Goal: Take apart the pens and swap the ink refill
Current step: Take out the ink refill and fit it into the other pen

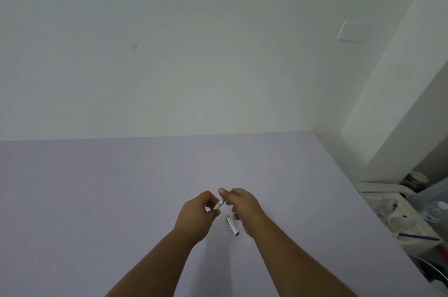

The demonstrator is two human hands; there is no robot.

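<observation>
Head view: hands [219,209] mid-table [97,199].

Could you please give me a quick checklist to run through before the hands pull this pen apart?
1. Both hands on the pen: ok. The left hand pinches its near end and the right hand its far end.
2. Pen clear of the table: ok, it is held above it.
3. Cap out of the way: ok, it lies on the table below the right hand, touched by neither hand.
4. Pen joint loosened: cannot tell, too small.
5. Refill visible: cannot tell.
6. Second pen within reach: cannot tell, none in view.
</observation>
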